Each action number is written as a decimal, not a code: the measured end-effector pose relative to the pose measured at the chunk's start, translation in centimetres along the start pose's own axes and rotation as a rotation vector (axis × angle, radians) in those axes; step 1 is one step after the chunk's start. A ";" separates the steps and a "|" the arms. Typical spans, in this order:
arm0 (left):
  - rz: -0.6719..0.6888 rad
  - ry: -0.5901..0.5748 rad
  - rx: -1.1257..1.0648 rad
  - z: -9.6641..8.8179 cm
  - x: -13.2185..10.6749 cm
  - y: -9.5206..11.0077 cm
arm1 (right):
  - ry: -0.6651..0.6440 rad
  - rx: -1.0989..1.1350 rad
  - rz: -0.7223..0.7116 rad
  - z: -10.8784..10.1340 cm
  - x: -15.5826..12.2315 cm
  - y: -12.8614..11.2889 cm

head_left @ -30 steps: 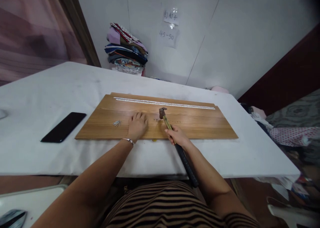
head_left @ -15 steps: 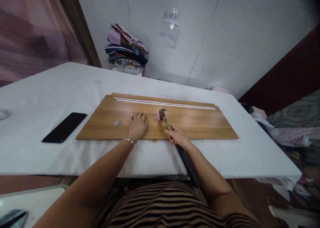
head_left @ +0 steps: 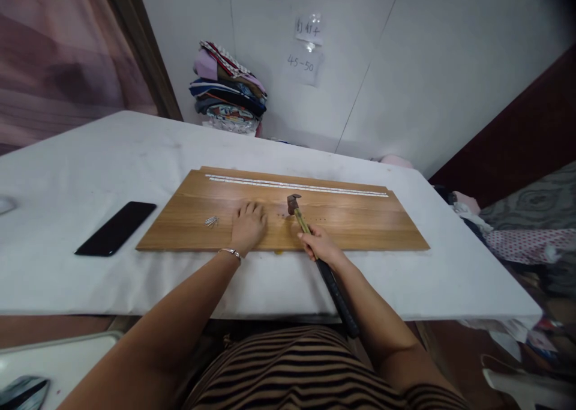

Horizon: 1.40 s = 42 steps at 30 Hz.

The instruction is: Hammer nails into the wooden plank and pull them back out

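My right hand is wrapped round the upper handle of a claw hammer, whose black grip reaches back toward my body. The rusty hammer head is over the middle of a brown wooden board; I cannot tell whether it touches. A row of small dark nail heads or holes runs on both sides of the head. My left hand lies flat on the board with its fingers stretched forward. Left of it, a small pile of loose nails rests on the wood.
Two white strips run along the board's far side. A black phone lies to the left on the white-covered table. Folded clothes are stacked against the wall, under paper notes. A stool stands at lower left.
The hammer head has shifted only very slightly. Both hands, the board and the loose nails stay where they were.
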<state>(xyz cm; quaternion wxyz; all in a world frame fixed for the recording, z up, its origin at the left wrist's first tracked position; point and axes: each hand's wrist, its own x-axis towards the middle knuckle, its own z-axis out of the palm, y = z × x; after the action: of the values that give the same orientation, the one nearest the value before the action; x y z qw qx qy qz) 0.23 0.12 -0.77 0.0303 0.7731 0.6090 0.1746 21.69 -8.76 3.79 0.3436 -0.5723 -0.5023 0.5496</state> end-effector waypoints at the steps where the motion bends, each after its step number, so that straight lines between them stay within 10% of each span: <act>1: -0.001 0.004 0.000 0.0 0.0 0.0 | -0.001 -0.003 -0.001 0.0 0.0 0.0; 42: 0.005 0.001 -0.005 -0.3 -0.1 0.1 | -0.010 -0.012 0.014 0.1 0.0 -0.2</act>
<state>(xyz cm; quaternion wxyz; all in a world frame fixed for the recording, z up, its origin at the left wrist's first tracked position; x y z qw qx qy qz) 0.21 -0.06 -0.49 0.0315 0.7745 0.6066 0.1767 21.59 -8.67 3.97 0.3338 -0.5751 -0.5032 0.5520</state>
